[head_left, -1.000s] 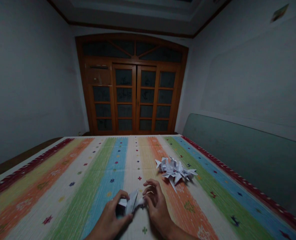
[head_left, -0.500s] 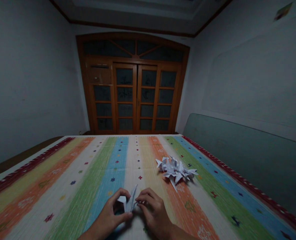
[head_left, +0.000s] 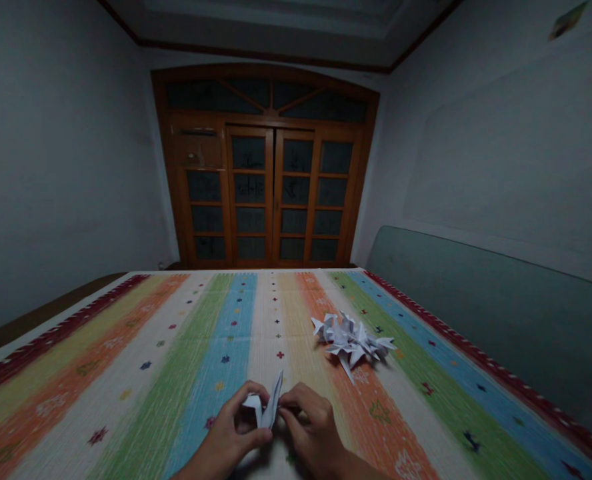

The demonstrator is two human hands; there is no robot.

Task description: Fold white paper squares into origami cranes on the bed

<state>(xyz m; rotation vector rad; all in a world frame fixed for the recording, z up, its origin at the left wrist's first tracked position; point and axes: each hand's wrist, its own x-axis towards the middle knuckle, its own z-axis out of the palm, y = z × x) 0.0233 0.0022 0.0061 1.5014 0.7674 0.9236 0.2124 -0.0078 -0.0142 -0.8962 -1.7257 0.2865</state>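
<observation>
Near the close end of the cloth-covered desk (head_left: 191, 360), two bare hands meet over a small white folded paper piece (head_left: 270, 410). From where I stand, the left hand (head_left: 230, 427) grips it from the side, fingers curled above and thumb pressing low, with a pale flap showing in the hollow between them. One narrow point of the paper juts up, leaning slightly towards the right hand (head_left: 313, 427). That hand has its thumb and forefinger pinched together at the paper's right side; the bit caught between them is too small for me to make out.

I'd judge the step in hand to be shaping or creasing a small part of the piece, one hand steadying while the other does the fine work. A next move of that kind calls for a firm but light left grip, so the layers don't crumple, and precise fingertip pressure from the right. Farther off, well apart from both hands, a spiky cluster of white folded paper (head_left: 353, 340) rests on the orange stripe.
</observation>
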